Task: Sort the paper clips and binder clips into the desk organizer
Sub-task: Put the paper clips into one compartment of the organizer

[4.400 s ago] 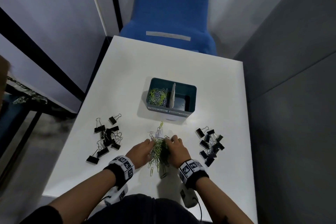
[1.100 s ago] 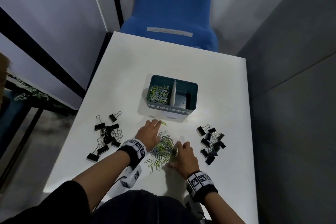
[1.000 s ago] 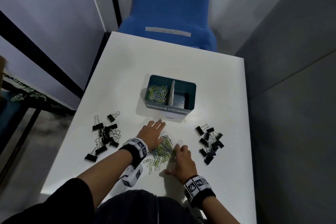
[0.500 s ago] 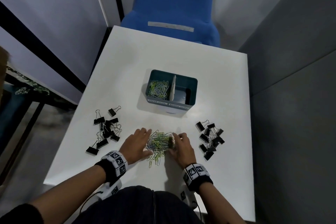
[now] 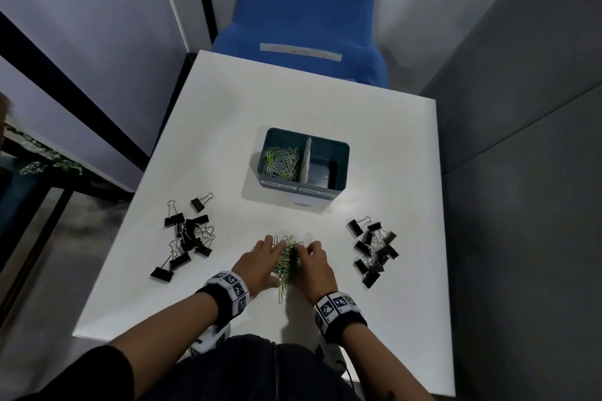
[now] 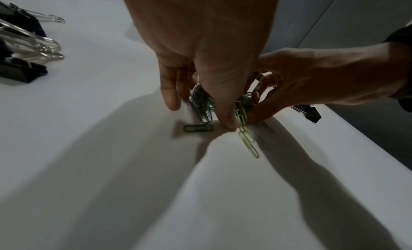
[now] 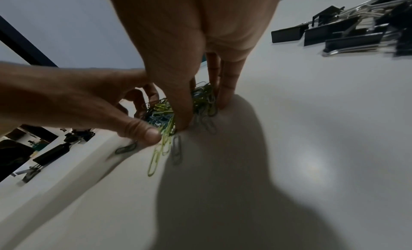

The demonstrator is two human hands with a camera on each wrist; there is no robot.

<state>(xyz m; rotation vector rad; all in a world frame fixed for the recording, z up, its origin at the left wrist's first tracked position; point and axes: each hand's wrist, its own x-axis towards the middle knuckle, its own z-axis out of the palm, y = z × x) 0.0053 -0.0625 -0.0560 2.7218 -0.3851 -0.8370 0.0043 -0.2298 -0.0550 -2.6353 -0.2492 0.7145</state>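
Note:
A teal two-compartment organizer [image 5: 338,153] stands mid-table; its left compartment holds paper clips [image 5: 281,163], its right one looks empty. On the table in front of it lies a bunch of green, blue and grey paper clips [image 5: 286,259] [image 6: 202,104] [image 7: 160,112]. My left hand [image 5: 260,262] [image 6: 200,111] and right hand [image 5: 314,267] [image 7: 204,111] squeeze it from both sides, fingers and thumbs curled round the clips. A few stray clips [image 7: 177,149] [image 6: 247,141] trail out toward me. Black binder clips lie in a left pile [image 5: 187,238] and a right pile [image 5: 374,251].
The white table [image 5: 293,101] ends just behind my wrists. A blue chair [image 5: 309,10] stands at its far edge, and a grey partition [image 5: 521,107] runs along the right side. The binder clip piles flank my hands, each about a hand's width away.
A second ago my left hand lay stretched toward the organizer over scattered clips. It has drawn back, and both hands have closed in, bunching the paper clips tighter.

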